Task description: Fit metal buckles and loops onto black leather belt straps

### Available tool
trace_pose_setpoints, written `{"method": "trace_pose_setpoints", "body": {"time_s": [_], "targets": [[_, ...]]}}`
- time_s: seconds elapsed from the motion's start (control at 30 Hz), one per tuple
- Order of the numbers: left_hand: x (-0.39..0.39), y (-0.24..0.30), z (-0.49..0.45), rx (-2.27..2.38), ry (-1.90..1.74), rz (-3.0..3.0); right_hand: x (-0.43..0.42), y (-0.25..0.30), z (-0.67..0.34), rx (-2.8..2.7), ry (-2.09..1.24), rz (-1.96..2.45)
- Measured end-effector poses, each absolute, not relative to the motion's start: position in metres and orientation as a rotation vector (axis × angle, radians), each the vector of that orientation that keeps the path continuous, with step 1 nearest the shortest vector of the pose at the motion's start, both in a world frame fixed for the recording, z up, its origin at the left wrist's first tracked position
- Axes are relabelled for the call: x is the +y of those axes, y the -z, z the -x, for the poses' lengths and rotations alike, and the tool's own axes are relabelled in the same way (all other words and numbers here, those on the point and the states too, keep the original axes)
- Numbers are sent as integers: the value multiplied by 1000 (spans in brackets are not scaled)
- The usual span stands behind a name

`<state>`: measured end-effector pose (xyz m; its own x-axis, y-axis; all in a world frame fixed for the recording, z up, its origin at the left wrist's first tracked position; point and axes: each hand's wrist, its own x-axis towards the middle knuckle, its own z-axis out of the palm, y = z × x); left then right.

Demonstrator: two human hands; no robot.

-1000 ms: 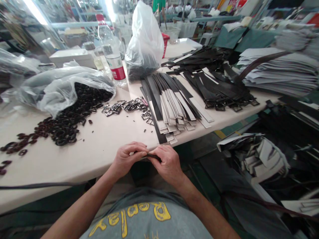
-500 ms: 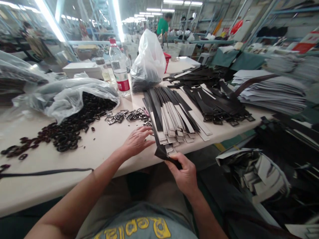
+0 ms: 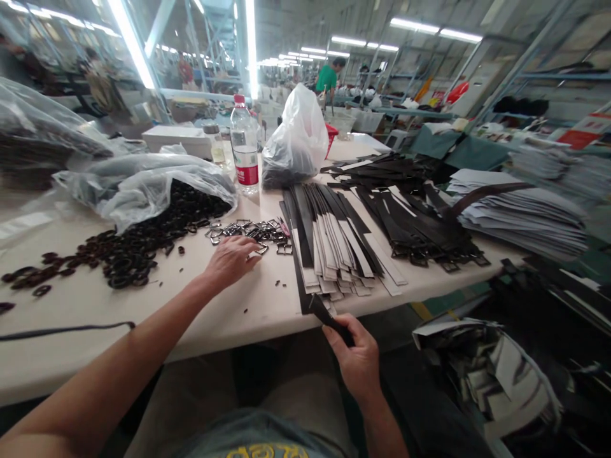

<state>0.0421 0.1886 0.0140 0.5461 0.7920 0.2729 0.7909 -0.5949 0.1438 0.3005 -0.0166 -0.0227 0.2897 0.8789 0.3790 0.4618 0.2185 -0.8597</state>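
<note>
Gripping a black strap in the right hand, left hand open near buckles, shirt's yellow letters cropped.

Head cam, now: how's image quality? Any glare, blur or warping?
Head view: wide-angle warping bends the steel shelving near the edges; the fluorescent tubes bloom with glare; the paper stack at right looks soft and smeared; the left hand and metal buckles near centre stay fairly sharp.
</note>
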Motion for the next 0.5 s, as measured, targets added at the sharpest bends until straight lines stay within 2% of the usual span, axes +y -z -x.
{"method": "trace_pose_setpoints", "body": {"time_s": [0.13,0.27,0.5], "targets": [[202,-4,-86,1213,-425,-2828,-14,20,-289,-1379,-516,1349],[214,10,-111,1217,-350,-2812,-19,20,-288,-1400,-548,1341],[209,8,-52,1450,-323,-2684,-18,31,-297,-1351,-619,1374]]}}
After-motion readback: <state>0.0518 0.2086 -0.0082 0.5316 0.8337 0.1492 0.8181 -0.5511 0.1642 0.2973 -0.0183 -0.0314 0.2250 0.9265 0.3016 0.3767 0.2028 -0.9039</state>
